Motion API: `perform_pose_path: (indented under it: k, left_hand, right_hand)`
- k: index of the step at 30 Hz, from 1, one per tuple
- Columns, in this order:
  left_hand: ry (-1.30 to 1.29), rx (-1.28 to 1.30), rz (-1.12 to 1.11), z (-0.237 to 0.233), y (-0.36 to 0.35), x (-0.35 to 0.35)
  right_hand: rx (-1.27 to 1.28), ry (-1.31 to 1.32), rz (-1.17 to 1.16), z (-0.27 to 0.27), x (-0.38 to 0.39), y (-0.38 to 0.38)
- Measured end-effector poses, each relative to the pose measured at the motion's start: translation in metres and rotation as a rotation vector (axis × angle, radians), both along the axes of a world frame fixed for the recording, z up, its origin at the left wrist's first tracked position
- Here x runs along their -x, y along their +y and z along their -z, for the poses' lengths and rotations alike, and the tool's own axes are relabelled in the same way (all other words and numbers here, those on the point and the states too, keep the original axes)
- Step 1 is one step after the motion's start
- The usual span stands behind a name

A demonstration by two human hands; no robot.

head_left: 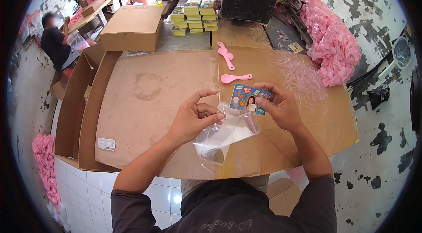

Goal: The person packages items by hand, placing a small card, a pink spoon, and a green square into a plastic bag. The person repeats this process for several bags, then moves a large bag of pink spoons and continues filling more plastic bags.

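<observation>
My right hand [281,106] is closed on a small blue printed card [245,100], with the thumb on its face and the fingers behind it. The card shows a person's picture and a guitar, and is tilted above the cardboard. To its left, my left hand [191,116] pinches the edge of a clear plastic bag [228,135] between thumb and fingers, its index finger stretched out. The bag hangs below, between both hands. Beyond the card lie a pink plastic spoon [236,78] and more pink spoons [226,56], overlapping.
A cardboard sheet [145,123] covers the table. Beyond it stand a closed carton [132,24] and stacks of cards [193,13]. Clear plastic strips [303,72] and a large bag of pink spoons [332,39] lie right. An open carton [72,114] stands left; another person [57,39] sits farther back.
</observation>
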State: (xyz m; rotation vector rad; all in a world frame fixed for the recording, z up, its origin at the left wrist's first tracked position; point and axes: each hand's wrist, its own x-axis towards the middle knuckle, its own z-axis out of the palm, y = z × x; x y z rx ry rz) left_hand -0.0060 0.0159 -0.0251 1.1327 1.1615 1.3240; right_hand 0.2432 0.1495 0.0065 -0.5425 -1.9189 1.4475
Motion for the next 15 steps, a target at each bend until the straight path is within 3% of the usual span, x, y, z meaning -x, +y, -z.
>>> perform_pose_path:
  k: [4, 7, 10, 13, 15]
  left_hand:
    - [0.013, 0.026, -0.009, -0.001, -0.001, 0.0]
    - [0.011, 0.03, -0.03, -0.005, -0.002, -0.004]
    - [0.174, -0.066, 0.02, 0.006, -0.003, -0.005]
    - [0.172, -0.071, 0.056, 0.011, -0.004, -0.007]
    - [0.145, -0.038, 0.061, 0.006, -0.005, -0.008]
  right_hand:
    - [-0.047, -0.023, -0.052, 0.008, -0.002, 0.004]
    - [-0.576, -0.288, -0.165, -0.007, -0.004, 0.01]
    - [-0.641, -0.335, -0.201, -0.008, 0.009, 0.006]
    - [-0.126, -0.263, -0.107, -0.003, 0.022, -0.009]
    - [-0.037, -0.075, -0.032, 0.003, 0.034, -0.014]
